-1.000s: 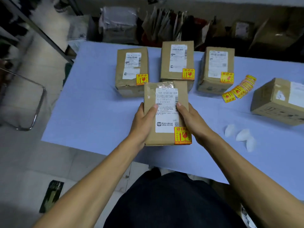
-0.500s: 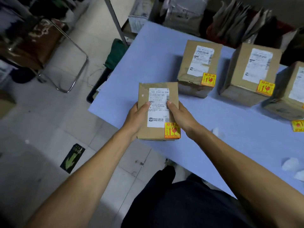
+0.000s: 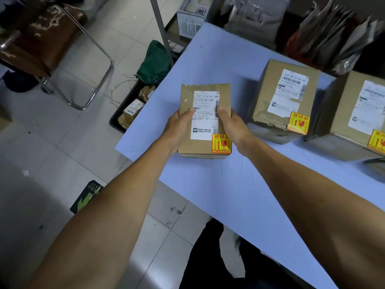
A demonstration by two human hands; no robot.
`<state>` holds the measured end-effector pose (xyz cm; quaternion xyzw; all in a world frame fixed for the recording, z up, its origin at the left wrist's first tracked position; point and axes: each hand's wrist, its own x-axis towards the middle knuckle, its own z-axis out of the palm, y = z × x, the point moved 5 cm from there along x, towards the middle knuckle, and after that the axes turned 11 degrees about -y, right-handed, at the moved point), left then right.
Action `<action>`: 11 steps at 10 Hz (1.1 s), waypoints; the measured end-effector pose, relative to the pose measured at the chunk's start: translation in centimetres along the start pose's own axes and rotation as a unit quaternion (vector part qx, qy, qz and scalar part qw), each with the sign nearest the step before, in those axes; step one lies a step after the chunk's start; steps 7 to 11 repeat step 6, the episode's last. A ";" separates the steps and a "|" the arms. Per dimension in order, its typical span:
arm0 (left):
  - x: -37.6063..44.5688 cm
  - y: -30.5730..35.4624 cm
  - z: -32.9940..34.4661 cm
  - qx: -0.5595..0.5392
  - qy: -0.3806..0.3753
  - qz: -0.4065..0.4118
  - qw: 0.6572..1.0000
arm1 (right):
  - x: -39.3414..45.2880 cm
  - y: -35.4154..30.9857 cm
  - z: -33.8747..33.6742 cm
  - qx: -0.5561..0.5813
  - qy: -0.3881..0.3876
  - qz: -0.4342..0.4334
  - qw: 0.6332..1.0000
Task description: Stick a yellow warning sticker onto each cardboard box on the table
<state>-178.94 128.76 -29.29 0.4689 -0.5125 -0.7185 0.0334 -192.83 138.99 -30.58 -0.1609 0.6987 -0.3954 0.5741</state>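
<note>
Blue tabletop [image 3: 208, 65] ends in a corner just left of the held cardboard box [image 3: 187, 140], with tiled floor beyond. Left hand [image 3: 179, 128] and right hand [image 3: 231, 127] clasp the box's sides, thumbs on its white label; its yellow warning sticker [image 3: 221, 143] sits at the near right corner. Bare cloth separates it from the stickered box [image 3: 268, 101] further right.

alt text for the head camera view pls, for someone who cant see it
Two bare hands, left hand and right hand, hold a small cardboard box above the corner of a blue table; a yellow warning sticker sits on its near right corner. Two larger stickered boxes stand to the right.
</note>
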 end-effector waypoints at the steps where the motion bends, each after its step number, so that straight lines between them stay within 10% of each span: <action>1: 1.7 0.4 0.4 -0.003 -0.007 -0.002 1.000 | 1.2 0.0 -0.8 0.011 0.018 0.015 1.000; 6: 2.6 2.1 0.6 0.260 0.089 0.045 0.960 | 0.2 -1.5 -2.0 0.006 0.022 0.044 0.999; 11: 2.6 2.1 0.6 0.260 0.089 0.045 0.960 | 0.2 -1.5 -2.0 0.006 0.022 0.044 0.999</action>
